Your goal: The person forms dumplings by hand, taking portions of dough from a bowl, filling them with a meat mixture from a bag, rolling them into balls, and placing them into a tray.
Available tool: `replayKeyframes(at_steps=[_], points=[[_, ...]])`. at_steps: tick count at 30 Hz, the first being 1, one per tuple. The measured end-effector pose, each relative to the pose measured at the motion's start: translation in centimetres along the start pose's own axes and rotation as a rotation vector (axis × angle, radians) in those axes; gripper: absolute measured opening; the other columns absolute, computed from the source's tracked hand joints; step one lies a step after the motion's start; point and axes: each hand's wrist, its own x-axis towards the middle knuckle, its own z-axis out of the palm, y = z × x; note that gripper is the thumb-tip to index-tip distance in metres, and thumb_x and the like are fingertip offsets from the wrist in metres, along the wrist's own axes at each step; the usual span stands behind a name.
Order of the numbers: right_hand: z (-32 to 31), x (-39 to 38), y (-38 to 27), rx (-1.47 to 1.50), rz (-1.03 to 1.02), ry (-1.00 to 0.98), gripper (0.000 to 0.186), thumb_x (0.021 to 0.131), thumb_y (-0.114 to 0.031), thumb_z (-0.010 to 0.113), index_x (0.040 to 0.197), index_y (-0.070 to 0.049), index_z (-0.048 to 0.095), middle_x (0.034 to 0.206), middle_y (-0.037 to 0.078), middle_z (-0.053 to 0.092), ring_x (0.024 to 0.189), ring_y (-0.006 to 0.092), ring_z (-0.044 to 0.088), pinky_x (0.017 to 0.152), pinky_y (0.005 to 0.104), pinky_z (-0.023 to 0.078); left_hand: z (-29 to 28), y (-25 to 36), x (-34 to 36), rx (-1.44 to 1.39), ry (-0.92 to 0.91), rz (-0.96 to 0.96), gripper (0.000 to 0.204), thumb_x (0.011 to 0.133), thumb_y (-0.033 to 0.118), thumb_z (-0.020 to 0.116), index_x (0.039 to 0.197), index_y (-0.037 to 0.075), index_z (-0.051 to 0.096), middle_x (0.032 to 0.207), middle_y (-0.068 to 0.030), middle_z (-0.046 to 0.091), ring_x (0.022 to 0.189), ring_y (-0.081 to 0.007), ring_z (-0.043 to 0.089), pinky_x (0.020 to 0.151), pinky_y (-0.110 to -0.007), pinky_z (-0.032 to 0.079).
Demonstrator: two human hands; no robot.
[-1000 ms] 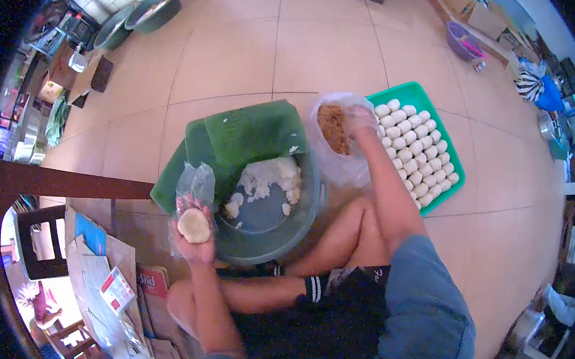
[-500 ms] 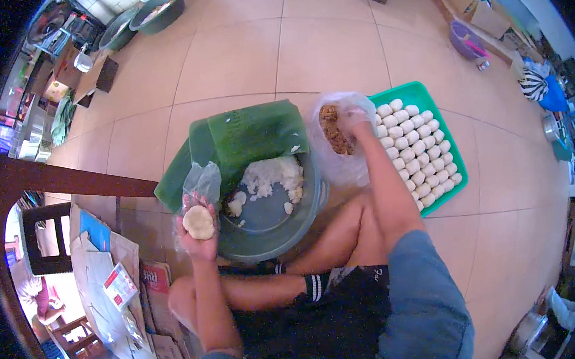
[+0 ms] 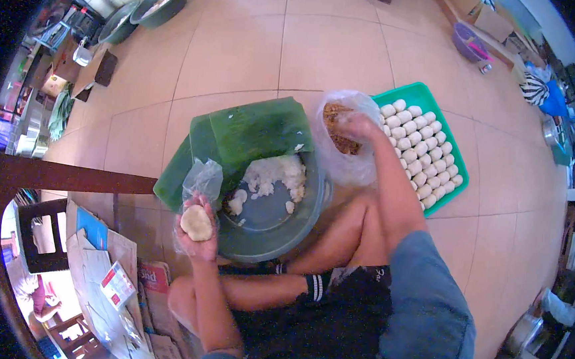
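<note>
My left hand [image 3: 204, 247] lies palm up at the left rim of a grey-green basin [image 3: 256, 245], in a clear plastic bag [image 3: 203, 178] worn like a glove. It holds a flattened round patty of white sticky rice [image 3: 196, 222]. Inside the basin lies a mass of sticky rice [image 3: 284, 174] with a few loose lumps. Green banana leaves [image 3: 258, 127] cover the basin's far side. My right hand [image 3: 359, 126] reaches into a clear plastic bag of brown shredded filling [image 3: 341, 142], its fingers drawn together in the filling and partly hidden.
A green tray [image 3: 405, 93] with rows of white rice rolls [image 3: 423, 152] stands right of the filling bag. A wooden beam [image 3: 87, 180] and flattened cardboard [image 3: 110, 277] are at left. Two tubs [image 3: 159, 7] stand far left, a purple basin [image 3: 468, 44] far right. Someone sits at lower left.
My right hand has drawn slightly toward me inside the filling bag, its fingers gathering in the filling. My left hand has tilted a little with the patty on it.
</note>
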Motion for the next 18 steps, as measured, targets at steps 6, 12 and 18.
replayKeyframes(at_steps=[6, 12, 18], points=[[2.5, -0.1, -2.4, 0.098, 0.071, 0.318, 0.036, 0.076, -0.036, 0.059, 0.096, -0.005, 0.062, 0.097, 0.016, 0.062, 0.087, 0.0261, 0.059, 0.077, 0.0385, 0.045, -0.7, 0.9, -0.2, 0.048, -0.088, -0.103, 0.035, 0.086, 0.023, 0.046, 0.11, -0.001, 0.049, 0.133, -0.0178, 0.039, 0.124, -0.0339, 0.036, 0.1, -0.048, 0.035], [2.6, 2.0, -3.1, -0.398, -0.081, 0.37, 0.029, 0.081, -0.014, 0.046, 0.108, -0.012, 0.058, 0.107, 0.015, 0.06, 0.1, 0.0304, 0.057, 0.088, 0.0409, 0.043, -0.1, -0.3, 0.2, 0.081, -0.003, -0.016, 0.036, 0.086, 0.025, 0.047, 0.111, -0.001, 0.051, 0.13, -0.0182, 0.042, 0.123, -0.0337, 0.036, 0.101, -0.048, 0.034], [3.6, 0.5, -5.9, -0.232, -0.038, 0.286, 0.023, 0.08, -0.009, 0.044, 0.093, -0.006, 0.062, 0.103, 0.014, 0.06, 0.095, 0.0288, 0.057, 0.088, 0.0364, 0.042, -0.6, 1.3, -0.7, 0.04, 0.014, 0.019, 0.036, 0.086, 0.022, 0.045, 0.112, -0.002, 0.05, 0.131, -0.0165, 0.041, 0.124, -0.0332, 0.035, 0.1, -0.05, 0.033]])
